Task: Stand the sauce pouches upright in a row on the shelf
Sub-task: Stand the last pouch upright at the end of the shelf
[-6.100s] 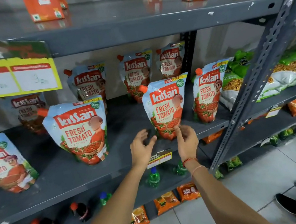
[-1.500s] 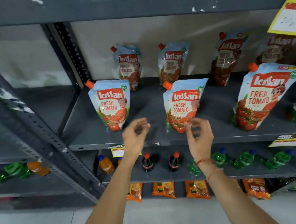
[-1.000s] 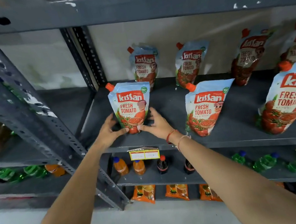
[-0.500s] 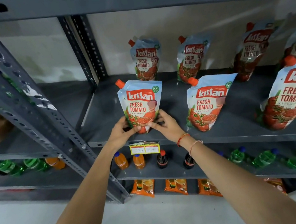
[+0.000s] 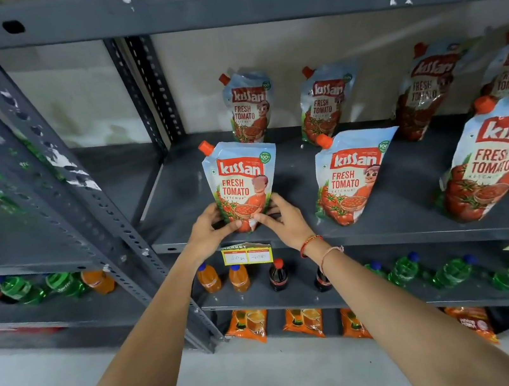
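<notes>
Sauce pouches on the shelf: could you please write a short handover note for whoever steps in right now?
Left hand and right hand: both grip the base of the leftmost front pouch, which stands upright near the front edge of the shelf.
Front row: two more pouches to its right, the middle pouch upright, the right pouch leaning right.
Back row: four pouches by the wall, starting with the back-left pouch.
Done: the held pouch looks placed.
Left: let go, check that it stays standing, probably straighten the right pouch, even out the row.
</notes>
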